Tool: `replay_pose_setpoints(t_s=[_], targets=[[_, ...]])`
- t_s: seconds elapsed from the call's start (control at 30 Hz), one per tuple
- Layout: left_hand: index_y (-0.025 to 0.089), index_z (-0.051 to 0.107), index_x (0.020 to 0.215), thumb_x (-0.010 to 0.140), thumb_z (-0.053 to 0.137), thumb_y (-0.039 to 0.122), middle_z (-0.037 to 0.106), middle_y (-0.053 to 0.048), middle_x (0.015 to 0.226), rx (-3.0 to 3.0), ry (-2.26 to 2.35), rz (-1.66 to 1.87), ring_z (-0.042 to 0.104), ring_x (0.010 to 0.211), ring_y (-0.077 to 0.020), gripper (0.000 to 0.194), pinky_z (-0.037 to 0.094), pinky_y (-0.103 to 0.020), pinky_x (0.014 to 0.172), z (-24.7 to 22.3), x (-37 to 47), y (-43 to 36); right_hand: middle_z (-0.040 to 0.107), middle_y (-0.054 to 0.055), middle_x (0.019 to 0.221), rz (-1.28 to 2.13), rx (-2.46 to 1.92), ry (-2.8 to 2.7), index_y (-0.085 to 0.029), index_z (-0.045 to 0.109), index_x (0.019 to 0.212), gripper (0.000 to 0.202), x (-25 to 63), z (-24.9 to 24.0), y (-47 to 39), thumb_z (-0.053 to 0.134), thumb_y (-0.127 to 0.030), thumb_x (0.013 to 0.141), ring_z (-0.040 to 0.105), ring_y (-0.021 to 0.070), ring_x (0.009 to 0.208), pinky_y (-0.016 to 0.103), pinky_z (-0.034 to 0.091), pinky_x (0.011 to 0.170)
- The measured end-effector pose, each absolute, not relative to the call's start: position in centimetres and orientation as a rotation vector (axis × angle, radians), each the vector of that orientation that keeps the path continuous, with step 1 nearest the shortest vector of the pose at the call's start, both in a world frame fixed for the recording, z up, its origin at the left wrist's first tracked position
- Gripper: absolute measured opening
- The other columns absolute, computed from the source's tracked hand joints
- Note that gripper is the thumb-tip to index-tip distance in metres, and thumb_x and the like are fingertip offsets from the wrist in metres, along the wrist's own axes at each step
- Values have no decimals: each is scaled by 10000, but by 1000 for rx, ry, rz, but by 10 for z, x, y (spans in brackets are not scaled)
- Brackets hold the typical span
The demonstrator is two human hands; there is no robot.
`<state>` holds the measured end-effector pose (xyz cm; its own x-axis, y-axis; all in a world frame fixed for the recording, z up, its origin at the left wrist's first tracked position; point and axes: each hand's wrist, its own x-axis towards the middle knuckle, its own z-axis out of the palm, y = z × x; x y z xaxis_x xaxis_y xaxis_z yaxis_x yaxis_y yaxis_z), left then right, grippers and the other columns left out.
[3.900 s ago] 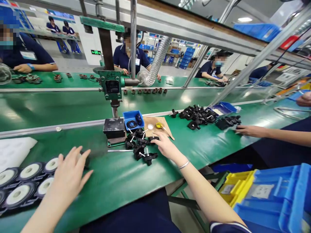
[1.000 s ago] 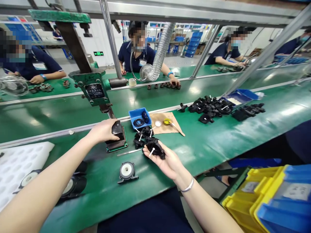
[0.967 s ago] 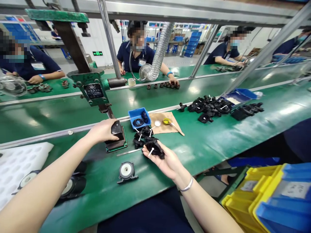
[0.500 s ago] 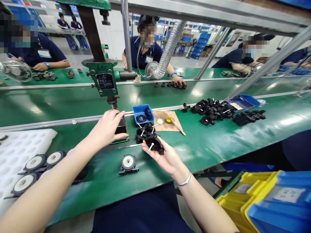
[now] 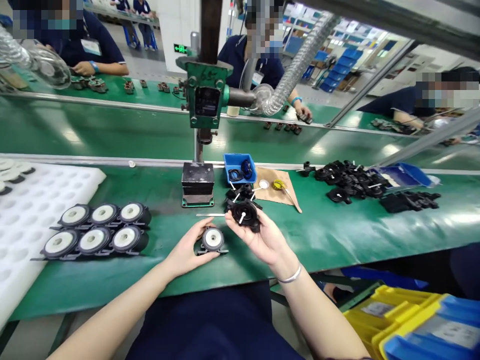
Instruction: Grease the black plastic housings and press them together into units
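My left hand [image 5: 187, 252] curls its thumb and fingers round a round black part with a white disc [image 5: 213, 239], which rests on its bracket on the green bench. My right hand [image 5: 264, 240], palm up, holds a black plastic housing [image 5: 245, 214] with a white pin sticking out of its round cavity. Just behind that housing lies a small cluster of similar black housings [image 5: 243, 192], partly hidden. A thin metal strip [image 5: 210, 215] lies flat behind the left fingers. To the left, several black parts with white discs [image 5: 104, 212] stand in two rows.
A green press [image 5: 208, 95] rises over a black block [image 5: 197, 178]. Beyond the hands sit a blue bin [image 5: 240, 170] of black rings and cardboard [image 5: 268, 194] with a yellow pot [image 5: 278, 185]. White foam tray [image 5: 75, 180] lies left; housings [image 5: 348, 180] pile right. Co-workers sit opposite.
My left hand has come from the black block under the press down to the round part with the white disc. The right hand still holds the housing. The view has shifted left.
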<state>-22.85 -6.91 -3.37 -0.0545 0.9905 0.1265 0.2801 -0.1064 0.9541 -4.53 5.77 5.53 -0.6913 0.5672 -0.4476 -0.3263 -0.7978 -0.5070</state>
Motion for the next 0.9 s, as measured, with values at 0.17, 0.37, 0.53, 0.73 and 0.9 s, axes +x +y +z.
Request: replay_pose_setpoints(t_s=[0.17,0.37,0.53,0.73,0.9], targets=[[239,286,1484,790,774,339,573,-147,1354,1431,1360,1272,587,1269,-277,854,487,-460,1098,-32,-228,-70,697,61,1117,1965,-803,-1372,-186,669,1063,257,-53,50,54,653,-385,901,681,164,1005,315,548,978],[251,285,1484,748,814,348,508,-161,1437,1412,1369,1274,550,1314,-287,911,461,-485,1130,-35,-231,-70,665,61,1107,1613,-746,-1984,-207,662,1078,245,-62,47,49,616,-390,921,634,160,985,261,540,862],[260,291,1479,757,806,346,471,-147,1479,1417,1354,1283,510,1358,-282,891,442,-482,1154,-35,-232,-70,653,75,1159,1495,-687,-2156,-213,647,1092,213,-66,39,49,591,-353,940,625,186,1091,335,495,1016],[251,306,1472,757,806,345,484,-149,1468,1470,1380,1262,523,1344,-283,877,450,-464,1148,-35,-232,-69,661,77,1188,1288,-509,-2323,-234,636,1138,206,-61,38,51,590,-257,939,608,196,1160,370,475,1051],[248,322,1460,761,802,367,519,-149,1441,1542,1436,1220,550,1318,-293,857,445,-473,1148,-36,-232,-69,662,85,1217,1142,-383,-2472,-247,651,1171,277,-57,32,48,641,-208,897,617,217,1157,396,498,1026]])
